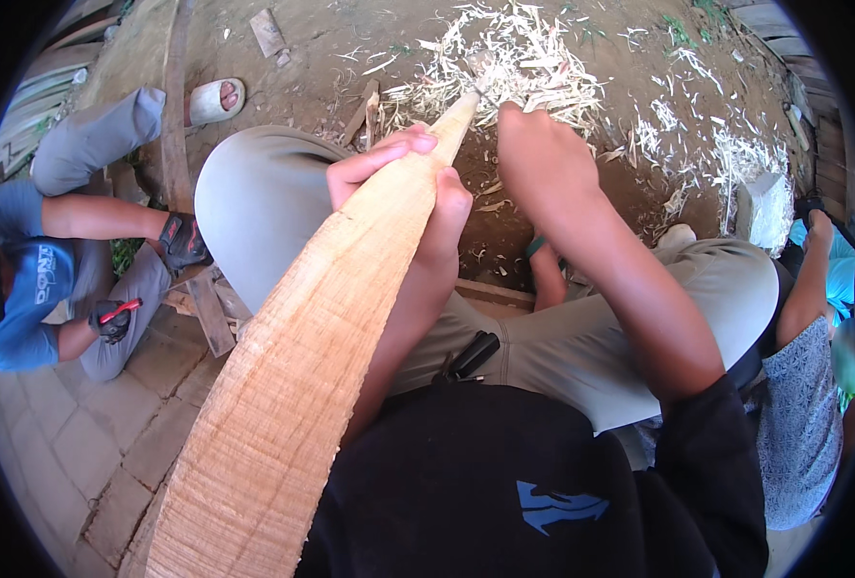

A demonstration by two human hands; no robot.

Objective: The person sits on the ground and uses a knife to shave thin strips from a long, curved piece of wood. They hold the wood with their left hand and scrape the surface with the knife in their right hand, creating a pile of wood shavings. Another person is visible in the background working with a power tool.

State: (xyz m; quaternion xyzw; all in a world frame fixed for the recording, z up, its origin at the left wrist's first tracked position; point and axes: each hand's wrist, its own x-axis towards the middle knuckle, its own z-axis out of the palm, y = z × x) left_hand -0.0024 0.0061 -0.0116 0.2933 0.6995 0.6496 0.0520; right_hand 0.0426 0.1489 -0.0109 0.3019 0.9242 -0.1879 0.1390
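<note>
Steadying left hand: grasping the long, pale, tapered wooden plank, slanting over the grey-trousered left leg.
Right hand: clenched beside its tip, contents unclear.
Thin tip: could snap under excess force.

On my remote feed, bare brown earth spreads across the top, with green weeds toward the right. Rectangular paving slabs cover the lower left. I make out weathered boards along both upper sides, under soft daylight.
</note>
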